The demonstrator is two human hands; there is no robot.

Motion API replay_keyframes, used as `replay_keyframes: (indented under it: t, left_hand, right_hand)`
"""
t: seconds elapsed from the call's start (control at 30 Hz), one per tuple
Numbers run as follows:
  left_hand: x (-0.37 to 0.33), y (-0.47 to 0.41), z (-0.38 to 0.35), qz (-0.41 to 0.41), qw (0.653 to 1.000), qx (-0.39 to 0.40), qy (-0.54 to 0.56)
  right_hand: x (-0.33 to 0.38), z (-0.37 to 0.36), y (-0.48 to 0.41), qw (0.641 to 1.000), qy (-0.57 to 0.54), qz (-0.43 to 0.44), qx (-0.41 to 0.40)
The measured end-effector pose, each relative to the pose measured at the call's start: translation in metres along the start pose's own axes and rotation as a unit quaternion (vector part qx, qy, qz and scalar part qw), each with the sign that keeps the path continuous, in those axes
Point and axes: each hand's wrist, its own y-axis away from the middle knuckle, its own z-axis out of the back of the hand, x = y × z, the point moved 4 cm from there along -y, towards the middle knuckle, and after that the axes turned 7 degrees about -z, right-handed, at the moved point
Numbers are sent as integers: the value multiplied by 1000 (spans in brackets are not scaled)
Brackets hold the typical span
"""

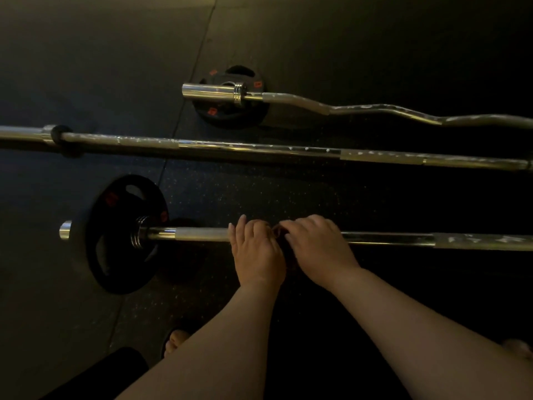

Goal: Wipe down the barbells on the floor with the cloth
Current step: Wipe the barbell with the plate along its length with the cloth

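My left hand [256, 251] curls its fingers over the near barbell [389, 238]. It lies left-to-right on the floor [86, 67], plate [115, 255] at its left end. My right hand [317, 243] grips the cloth [278, 234] against it.

The left forearm [230, 342] and right forearm [432, 327] are bare from wrist to the near edge. The left hand [256, 249] and right hand [317, 243] are bare too, with longish rounded nails on the left one. At the near left, black cloth [115, 373] covers a leg beside toes [176, 340] in a dark open sandal, dimly seen.
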Motion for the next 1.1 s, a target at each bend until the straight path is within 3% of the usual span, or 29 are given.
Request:
replay_keyframes:
  t: [0.17,0.2,0.4,0.47,0.63,0.7,0.8,0.87,0.93,1.0,1.03,1.1]
  left_hand:
    - [-2,0,1,-4,999,-17,35]
    - [-3,-1,0,-7,1000,-11,26]
    - [-21,3,-13,-34,999,11,-6]
    - [-22,3,-14,-41,999,8,1]
    - [-24,3,-14,-41,999,3,12]
    - [-28,4,-18,-32,999,-1,-9]
    - [-35,5,-22,-30,999,6,-39]
    - [-35,5,-22,-39,998,21,-35]
    - [-34,7,-21,-48,998,22,-13]
    - [-34,7,-21,-50,999,8,14]
    - [-35,6,-22,-46,999,0,19]
    - [-39,4,-25,-38,999,-8,12]
  right_hand:
    - [-52,14,-1,973,18,-224,-43]
    - [-48,13,-1,970,44,-237,-36]
    - [-20,-1,19,1000,12,-27,-10]
    - [-42,3,22,998,20,-49,-30]
    - [-60,8,29,964,1,-253,-82]
    - [-36,-1,27,974,7,-220,-58]
    - [-21,-8,25,996,1,-81,-34]
    - [-42,-2,25,996,-19,-72,-42]
    - [-71,4,32,979,-47,-173,-94]
    - [-90,7,42,938,-106,-301,-132]
    - [-90,5,43,927,-118,-329,-132]
    - [-76,2,38,941,-97,-302,-115]
